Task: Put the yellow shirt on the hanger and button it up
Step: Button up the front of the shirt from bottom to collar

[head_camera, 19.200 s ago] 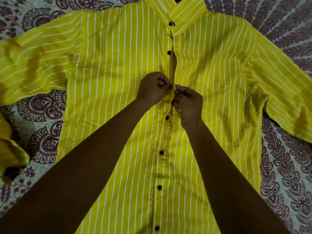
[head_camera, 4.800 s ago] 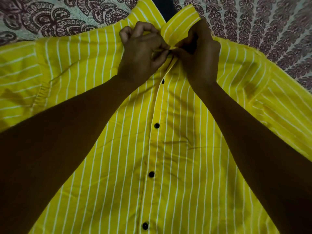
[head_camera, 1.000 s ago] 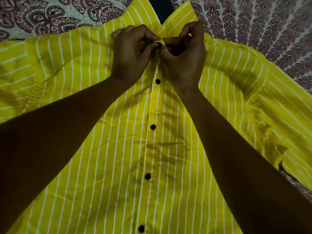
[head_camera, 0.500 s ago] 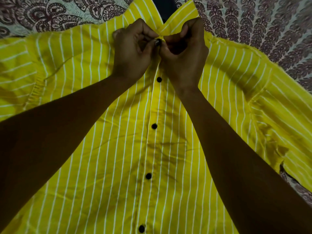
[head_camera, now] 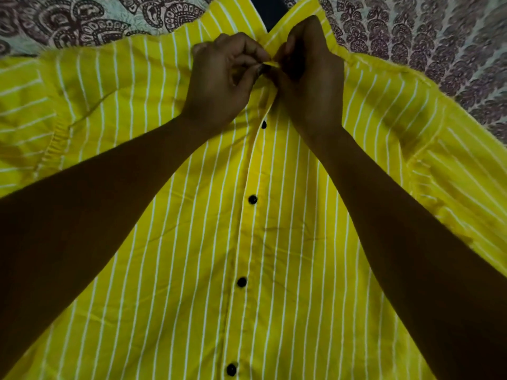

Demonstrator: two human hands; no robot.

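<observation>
Left hand (head_camera: 219,80) and right hand (head_camera: 310,78) both pinch the collar edge of the yellow shirt (head_camera: 274,242) at the top of its front, fingertips touching. Shirt lies flat, face up, on patterned bedsheet (head_camera: 411,31); black buttons (head_camera: 252,199) fastened down the front.

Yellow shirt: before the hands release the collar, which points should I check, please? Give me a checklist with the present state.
1. Left hand and right hand pinch the cloth at the collar: ok.
2. Top button through its hole: cannot tell, the hands hide it.
3. Buttons lower on the yellow shirt closed: ok.
4. Hanger inside the shirt: cannot tell, only a dark shape shows at the neck.
</observation>
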